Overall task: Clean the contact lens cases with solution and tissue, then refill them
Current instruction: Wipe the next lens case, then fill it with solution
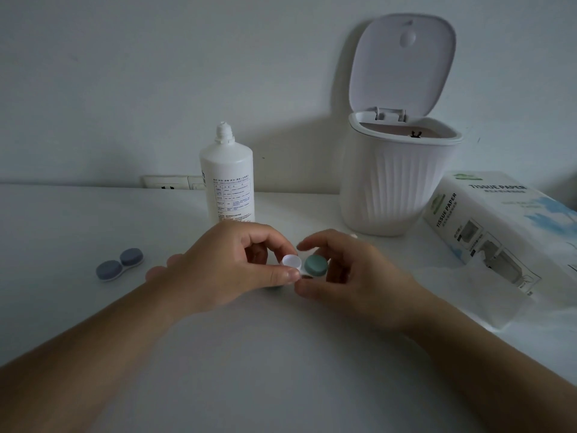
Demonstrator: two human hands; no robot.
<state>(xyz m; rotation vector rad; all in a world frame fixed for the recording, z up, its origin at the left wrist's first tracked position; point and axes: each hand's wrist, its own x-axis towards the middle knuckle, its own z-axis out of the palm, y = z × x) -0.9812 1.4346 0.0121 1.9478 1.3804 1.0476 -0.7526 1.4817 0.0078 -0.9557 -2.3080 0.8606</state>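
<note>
Both hands point(293, 270) gripping green lens case point(307, 266), long axis left-right

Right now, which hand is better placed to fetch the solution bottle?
Probably the left hand: the bottle stands upright just behind it. But it holds the case, while the right hand holds the green cap.

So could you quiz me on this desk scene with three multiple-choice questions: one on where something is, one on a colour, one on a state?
1. Where is the blue lens case?
A. left of the hands
B. inside the bin
C. on the tissue pack

2. What colour is the cap by the right hand?
A. red
B. green
C. yellow

3. The bin lid is:
A. shut
B. missing
C. raised

Answers: 1 A, it lies alone on the table at the left. 2 B, a green disc shows. 3 C, the lid stands upright above the bin.
</note>
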